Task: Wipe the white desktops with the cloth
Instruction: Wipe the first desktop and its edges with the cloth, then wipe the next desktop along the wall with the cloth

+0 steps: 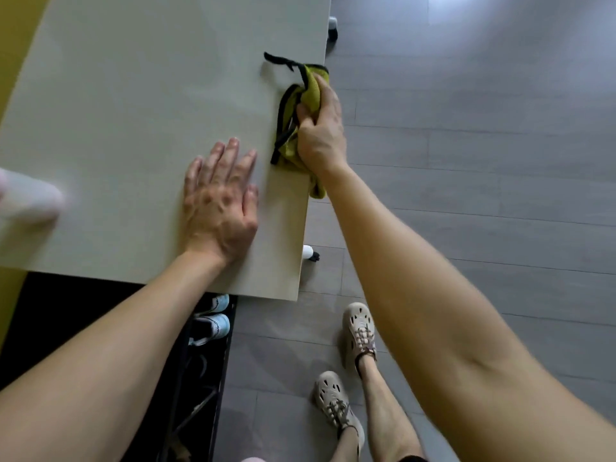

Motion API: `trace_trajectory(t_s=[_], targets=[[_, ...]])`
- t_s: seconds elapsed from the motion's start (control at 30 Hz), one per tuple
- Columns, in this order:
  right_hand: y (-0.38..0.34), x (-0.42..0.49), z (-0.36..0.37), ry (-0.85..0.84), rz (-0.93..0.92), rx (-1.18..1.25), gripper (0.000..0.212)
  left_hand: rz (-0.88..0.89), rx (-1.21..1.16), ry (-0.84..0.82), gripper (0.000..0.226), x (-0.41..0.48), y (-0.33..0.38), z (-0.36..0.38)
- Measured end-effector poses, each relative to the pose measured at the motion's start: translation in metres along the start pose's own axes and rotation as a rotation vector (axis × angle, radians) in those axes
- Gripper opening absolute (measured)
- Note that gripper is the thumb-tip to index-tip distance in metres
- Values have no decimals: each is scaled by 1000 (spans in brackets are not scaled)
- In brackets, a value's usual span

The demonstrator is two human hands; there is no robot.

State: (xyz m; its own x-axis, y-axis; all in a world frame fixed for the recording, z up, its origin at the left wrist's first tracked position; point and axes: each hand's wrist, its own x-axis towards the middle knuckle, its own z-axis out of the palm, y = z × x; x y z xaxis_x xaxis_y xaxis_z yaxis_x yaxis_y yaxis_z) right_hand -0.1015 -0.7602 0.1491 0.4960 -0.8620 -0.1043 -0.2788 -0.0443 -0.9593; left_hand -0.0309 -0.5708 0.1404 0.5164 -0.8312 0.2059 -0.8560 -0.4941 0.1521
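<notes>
The white desktop [133, 111] fills the upper left of the head view. A yellow-green cloth with black trim [311, 86] lies bunched along the desk's right edge. My right hand [321, 128] grips it and presses it onto the edge, with part of the cloth hanging over the side below my wrist. My left hand [221, 198] lies flat on the desktop, palm down and fingers spread, just left of the cloth and holding nothing.
A blurred white object [28, 198] sits at the desk's left side. Grey plank floor [483, 145] lies to the right. My feet in beige clogs [360, 331] stand below the desk corner. A dark shoe rack with sneakers [213, 320] sits under the near edge. White desk feet [308, 252] show.
</notes>
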Motion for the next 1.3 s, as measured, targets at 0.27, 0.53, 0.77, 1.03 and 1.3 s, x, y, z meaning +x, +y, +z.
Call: trace_trajectory(t_s=[0.27, 0.53, 0.77, 1.03, 1.3], targets=[[30, -212, -10, -91, -52, -18, 70, 19, 4, 15, 66, -2, 2, 1], [5, -8, 1, -52, 35, -110, 62, -18, -13, -1, 58, 1, 2, 1], [24, -184, -12, -119, -9, -121, 61, -29, -32, 4, 57, 0, 1, 3], [-16, -247, -119, -450, 147, -374, 59, -119, -232, -525, 53, -26, 37, -67], [-160, -260, -147, -648, 24, -51, 32, -661, -1426, -383, 48, -176, 54, -196]])
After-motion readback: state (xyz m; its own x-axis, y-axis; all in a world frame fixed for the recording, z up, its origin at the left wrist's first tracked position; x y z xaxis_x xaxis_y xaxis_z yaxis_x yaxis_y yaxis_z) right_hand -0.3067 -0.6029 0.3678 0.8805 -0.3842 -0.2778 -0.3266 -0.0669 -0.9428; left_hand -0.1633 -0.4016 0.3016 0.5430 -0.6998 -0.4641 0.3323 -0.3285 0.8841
